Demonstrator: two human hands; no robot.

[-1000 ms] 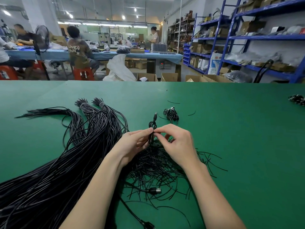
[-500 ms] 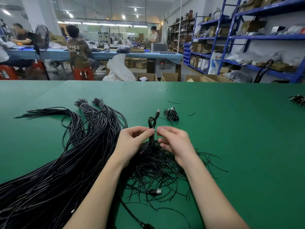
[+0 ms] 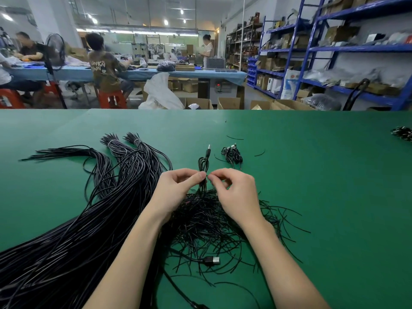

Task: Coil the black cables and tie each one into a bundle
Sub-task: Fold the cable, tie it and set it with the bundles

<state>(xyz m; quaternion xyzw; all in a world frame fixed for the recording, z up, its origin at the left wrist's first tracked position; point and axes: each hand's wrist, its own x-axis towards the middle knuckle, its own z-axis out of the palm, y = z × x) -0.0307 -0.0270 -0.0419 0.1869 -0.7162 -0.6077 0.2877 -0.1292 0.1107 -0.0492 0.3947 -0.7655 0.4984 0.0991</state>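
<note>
A coiled black cable [image 3: 203, 166] stands upright between my hands over the green table [image 3: 312, 175], its plug end pointing up. My left hand [image 3: 176, 188] pinches the coil's middle between thumb and fingers. Just to the right, my right hand [image 3: 234, 192] pinches a thin black tie at the same spot. A heap of short black ties [image 3: 214, 221] lies under my wrists. A long mass of loose black cables [image 3: 66, 237] spreads across the left of the table. One tied bundle [image 3: 231, 153] lies beyond my hands.
A USB plug [image 3: 211, 260] of a loose cable lies near my forearms. More bundles [image 3: 403, 133] sit at the table's far right edge. Stray tie pieces [image 3: 259, 153] lie past the tied bundle. Behind the table are people at a blue bench and blue shelving.
The coil has risen a little and its plug now points straight up. My right fingers have closed in on the tie at the coil's middle.
</note>
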